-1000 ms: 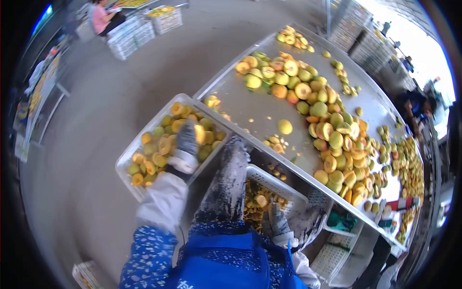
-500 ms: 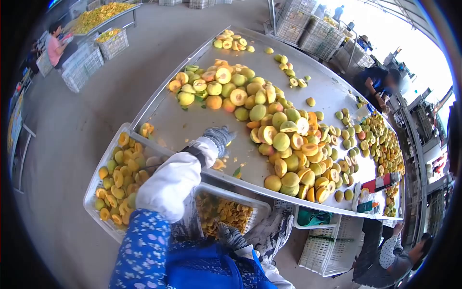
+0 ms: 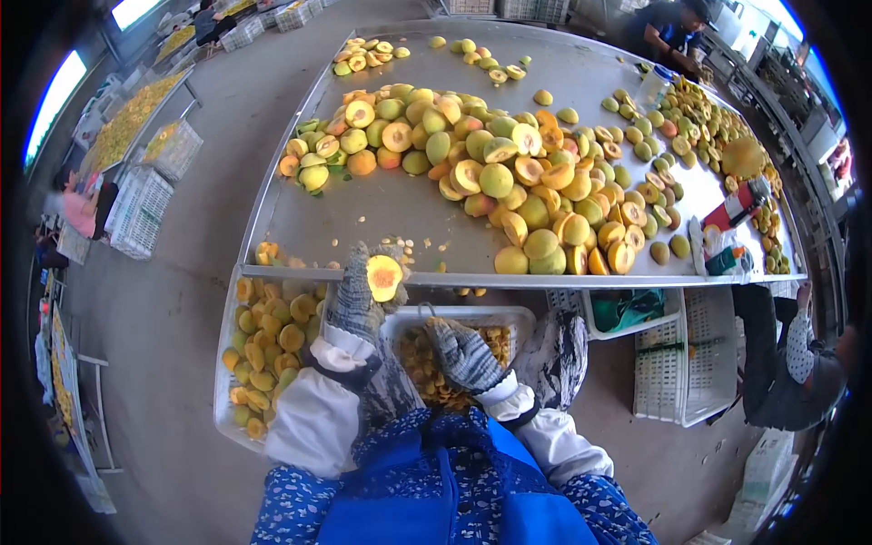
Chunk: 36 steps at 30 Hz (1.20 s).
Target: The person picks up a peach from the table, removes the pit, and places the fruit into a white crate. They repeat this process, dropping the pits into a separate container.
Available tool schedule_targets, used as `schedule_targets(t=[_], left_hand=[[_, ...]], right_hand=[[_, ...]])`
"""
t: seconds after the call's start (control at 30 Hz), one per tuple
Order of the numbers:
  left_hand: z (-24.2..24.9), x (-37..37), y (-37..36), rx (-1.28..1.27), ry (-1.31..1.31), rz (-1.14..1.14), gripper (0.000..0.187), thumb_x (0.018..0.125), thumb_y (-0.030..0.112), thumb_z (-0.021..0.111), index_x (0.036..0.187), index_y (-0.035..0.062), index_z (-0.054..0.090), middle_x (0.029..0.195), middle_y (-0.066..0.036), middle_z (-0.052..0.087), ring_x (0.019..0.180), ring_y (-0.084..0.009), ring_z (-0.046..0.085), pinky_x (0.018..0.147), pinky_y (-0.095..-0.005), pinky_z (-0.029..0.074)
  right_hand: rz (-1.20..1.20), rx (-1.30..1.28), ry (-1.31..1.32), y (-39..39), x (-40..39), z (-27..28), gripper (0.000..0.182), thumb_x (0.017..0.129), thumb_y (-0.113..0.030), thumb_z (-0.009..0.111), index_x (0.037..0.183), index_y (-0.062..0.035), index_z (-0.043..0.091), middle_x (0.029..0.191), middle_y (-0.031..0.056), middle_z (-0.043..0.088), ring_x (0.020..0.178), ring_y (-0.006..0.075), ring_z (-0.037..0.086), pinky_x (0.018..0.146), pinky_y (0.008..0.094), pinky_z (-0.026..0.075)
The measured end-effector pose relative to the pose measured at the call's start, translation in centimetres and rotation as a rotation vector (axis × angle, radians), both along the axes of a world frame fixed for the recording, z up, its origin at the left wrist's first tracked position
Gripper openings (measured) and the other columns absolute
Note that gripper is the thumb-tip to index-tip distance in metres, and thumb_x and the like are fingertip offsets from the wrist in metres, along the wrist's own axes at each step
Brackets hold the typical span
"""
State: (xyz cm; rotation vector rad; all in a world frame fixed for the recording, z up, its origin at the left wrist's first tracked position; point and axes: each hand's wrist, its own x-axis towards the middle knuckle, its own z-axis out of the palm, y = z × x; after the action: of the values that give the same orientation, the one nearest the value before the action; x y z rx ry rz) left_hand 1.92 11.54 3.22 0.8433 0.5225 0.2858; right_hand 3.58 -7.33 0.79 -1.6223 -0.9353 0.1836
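My left hand (image 3: 352, 304), in a grey knitted glove, grips a peach half (image 3: 384, 278) at the table's front edge, its yellow cut face turned toward me. My right hand (image 3: 465, 352), gloved alike, is closed around a thin tool with a curved wire-like tip (image 3: 426, 310); its handle is hidden in the fingers. Under that hand stands a white basket (image 3: 520, 318) holding orange-brown pieces. To the left, a white crate (image 3: 223, 381) is filled with peach halves (image 3: 263, 341). A large heap of whole and cut peaches (image 3: 495, 163) lies on the metal table (image 3: 363, 213).
The table's raised front rim (image 3: 509, 280) runs between me and the heap. A red-labelled bottle (image 3: 738, 203) and a teal container (image 3: 724, 262) stand at the right. White crates (image 3: 686, 363) sit below. A co-worker (image 3: 668, 36) works at the far right corner, another person sits at right.
My left hand has drawn back from the tabletop to the front edge, now with a peach half in it. My right hand has risen over the basket. The view has turned.
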Motion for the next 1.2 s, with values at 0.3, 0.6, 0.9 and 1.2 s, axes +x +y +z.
schedule_targets(t=[0.3, 0.6, 0.9, 1.2], left_hand=[[0.9, -2.4, -5.8, 0.961, -0.076, 0.076, 0.014, 0.076, 0.003, 0.055, 0.090, -0.0003, 0.056, 0.084, -0.008, 0.061, 0.072, -0.0170, 0.059, 0.066, -0.0271, 0.047], [-0.8, -2.5, -7.7, 0.387, -0.066, 0.157, 0.025, 0.088, 0.017, 0.039, 0.097, 0.0005, 0.054, 0.090, -0.010, 0.058, 0.084, -0.0174, 0.055, 0.076, -0.0263, 0.045], [-2.8, -3.1, -7.6, 0.634, -0.037, 0.102, 0.023, 0.085, 0.017, 0.040, 0.095, 0.0015, 0.054, 0.087, -0.009, 0.059, 0.080, -0.0172, 0.055, 0.075, -0.0276, 0.045], [-3.5, -3.4, -7.5, 0.498, 0.013, 0.185, 0.023, 0.084, 0.019, 0.041, 0.089, 0.0024, 0.057, 0.084, -0.008, 0.059, 0.079, -0.0163, 0.054, 0.074, -0.0278, 0.044]], right_hand=[[-0.072, -0.144, -0.148, 1.6, -0.8, -2.4, 0.032, 0.090, -0.017, 0.033, 0.117, -0.0050, 0.045, 0.090, 0.0230, 0.057, 0.081, 0.0391, 0.055, 0.069, 0.0425, 0.044], [-0.080, -0.100, -0.315, 2.1, -2.0, -4.7, 0.049, 0.076, -0.002, 0.049, 0.121, 0.0077, 0.033, 0.084, 0.0238, 0.053, 0.070, 0.0399, 0.054, 0.060, 0.0446, 0.045], [0.014, -0.047, -0.263, 1.4, -2.0, -3.3, 0.058, 0.072, -0.001, 0.050, 0.125, 0.0058, 0.030, 0.078, 0.0224, 0.054, 0.063, 0.0382, 0.054, 0.054, 0.0439, 0.043], [0.117, -0.138, -0.158, 0.8, -1.7, -2.3, 0.034, 0.080, -0.007, 0.045, 0.112, 0.0030, 0.044, 0.073, 0.0201, 0.055, 0.065, 0.0369, 0.055, 0.056, 0.0427, 0.043]])
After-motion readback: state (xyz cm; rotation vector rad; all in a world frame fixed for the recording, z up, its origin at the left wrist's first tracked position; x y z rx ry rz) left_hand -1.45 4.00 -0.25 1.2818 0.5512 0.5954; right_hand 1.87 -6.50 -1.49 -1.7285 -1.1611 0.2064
